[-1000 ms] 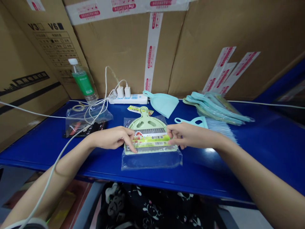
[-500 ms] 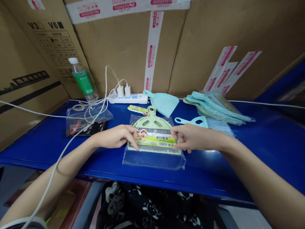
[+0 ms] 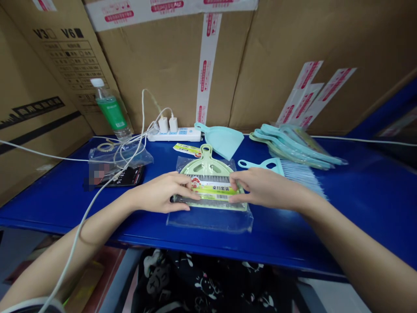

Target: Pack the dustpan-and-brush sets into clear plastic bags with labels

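A light-green dustpan and brush set [image 3: 206, 164] in a clear bag [image 3: 208, 221] lies flat on the blue worktop [image 3: 368, 195], near the middle of its front edge. Its handle points to the back edge, and the bag's loose end spreads toward the front edge. The person's left hand [image 3: 161, 191] rests on the left side of the set, fingertips over the yellow-green label [image 3: 215, 188] and thumb spread apart below; whether it grips or only presses, one cannot tell. The right hand [image 3: 267, 186] is at the set's right side, thumb and forefinger touching the bag with a narrow gap between their tips; whether they pinch it cannot be told. Behind the set lies a loose printed card [image 3: 186, 150]. A light-blue dustpan [image 3: 223, 140] sits by the back edge, beside a white power strip [image 3: 176, 135]. A light-blue brush [image 3: 298, 171] lies partly behind the right hand, and several bagged sets [image 3: 293, 145] are piled beyond it toward the back right corner. A green-labelled bottle [image 3: 112, 113] stands near the back left corner.
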`<state>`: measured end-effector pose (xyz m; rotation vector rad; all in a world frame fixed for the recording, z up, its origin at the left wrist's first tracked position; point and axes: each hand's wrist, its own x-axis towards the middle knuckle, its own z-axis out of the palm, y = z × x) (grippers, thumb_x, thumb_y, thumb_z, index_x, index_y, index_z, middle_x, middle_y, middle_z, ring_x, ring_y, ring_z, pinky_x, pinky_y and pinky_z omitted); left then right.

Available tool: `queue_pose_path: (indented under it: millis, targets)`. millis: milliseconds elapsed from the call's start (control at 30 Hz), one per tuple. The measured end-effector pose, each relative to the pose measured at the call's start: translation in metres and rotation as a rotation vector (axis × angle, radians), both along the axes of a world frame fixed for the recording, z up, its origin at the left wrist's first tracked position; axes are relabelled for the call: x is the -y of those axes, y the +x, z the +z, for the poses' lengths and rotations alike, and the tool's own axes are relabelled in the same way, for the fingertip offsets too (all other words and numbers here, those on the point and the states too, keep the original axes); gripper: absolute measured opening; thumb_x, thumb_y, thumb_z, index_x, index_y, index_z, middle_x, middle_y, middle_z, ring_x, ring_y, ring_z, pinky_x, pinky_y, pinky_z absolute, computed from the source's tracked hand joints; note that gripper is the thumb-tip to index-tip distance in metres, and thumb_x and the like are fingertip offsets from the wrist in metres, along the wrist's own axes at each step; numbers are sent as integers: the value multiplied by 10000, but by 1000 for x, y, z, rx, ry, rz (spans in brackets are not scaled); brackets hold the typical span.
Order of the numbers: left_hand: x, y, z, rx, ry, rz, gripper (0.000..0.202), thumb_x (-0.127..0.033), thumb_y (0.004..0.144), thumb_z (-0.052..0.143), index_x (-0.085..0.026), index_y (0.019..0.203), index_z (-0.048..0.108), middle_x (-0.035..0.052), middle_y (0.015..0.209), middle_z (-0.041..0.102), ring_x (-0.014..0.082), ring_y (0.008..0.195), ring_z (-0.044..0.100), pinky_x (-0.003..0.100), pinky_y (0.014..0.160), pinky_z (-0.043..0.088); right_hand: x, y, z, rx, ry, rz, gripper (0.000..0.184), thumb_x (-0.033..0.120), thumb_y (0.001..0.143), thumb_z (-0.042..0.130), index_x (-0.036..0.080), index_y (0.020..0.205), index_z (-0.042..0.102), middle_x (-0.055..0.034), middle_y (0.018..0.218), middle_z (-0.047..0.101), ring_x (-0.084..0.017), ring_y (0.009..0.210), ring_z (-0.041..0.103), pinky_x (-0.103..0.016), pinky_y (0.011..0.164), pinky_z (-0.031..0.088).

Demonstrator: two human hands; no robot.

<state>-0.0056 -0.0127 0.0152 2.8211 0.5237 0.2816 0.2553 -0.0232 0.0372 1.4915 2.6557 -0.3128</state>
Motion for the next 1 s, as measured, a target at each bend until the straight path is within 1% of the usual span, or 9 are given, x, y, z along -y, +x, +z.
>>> queue_pose_path:
  millis: [100, 200, 333, 467, 667, 800, 1000]
  targets:
    - [1, 0, 0, -25, 27, -3, 238, -265, 917, 564, -217, 1117, 683, 24, 828, 620, 152, 774, 581, 276, 749, 437, 1, -6, 0, 19, -14, -30, 234, 340, 760, 705, 218, 737, 507, 31, 594, 514, -162, 583, 500, -261, 528, 255]
    - [3, 1, 0, -34, 46, 2, 248, -248, 935, 511, -219, 1109, 685, 28, 820, 634, 154, 760, 590, 274, 725, 449, 0, -8, -2, 0, -41, -12, 236, 306, 759, 722, 213, 764, 505, 34, 615, 521, -163, 608, 502, -262, 542, 252]
    - [3, 1, 1, -27, 54, -4, 248, -233, 922, 518, -216, 1098, 692, 31, 817, 653, 158, 746, 600, 276, 700, 458, -4, -6, -6, -78, -103, 26, 258, 257, 755, 732, 215, 745, 477, 48, 615, 501, -152, 607, 479, -264, 564, 271]
    - [4, 1, 1, -34, 48, -11, 249, -229, 909, 536, -210, 1099, 696, 35, 804, 659, 164, 731, 609, 279, 673, 462, -7, -5, -8, -125, -152, 19, 299, 223, 729, 760, 218, 733, 460, 57, 617, 492, -152, 627, 488, -268, 595, 294]
    - [5, 2, 1, -31, 21, -10, 249, -241, 912, 528, -212, 1096, 694, 45, 841, 691, 173, 755, 631, 283, 680, 479, -7, -6, -7, -133, -183, 27, 392, 237, 692, 796, 225, 674, 404, 54, 619, 489, -155, 640, 492, -269, 599, 301]
    - [5, 3, 3, -32, 29, -27, 254, -193, 915, 508, -224, 1069, 708, 25, 792, 672, 150, 688, 613, 258, 619, 454, -8, -5, -7, -121, -167, 50, 383, 259, 696, 791, 228, 696, 409, 55, 612, 483, -157, 630, 493, -269, 581, 295]
    - [6, 3, 4, -44, 45, -34, 294, -186, 920, 470, -238, 1093, 701, 17, 767, 651, 143, 676, 606, 247, 594, 446, -11, 2, -11, -165, -179, 143, 349, 292, 691, 763, 232, 733, 422, 53, 617, 490, -156, 614, 491, -270, 571, 310]
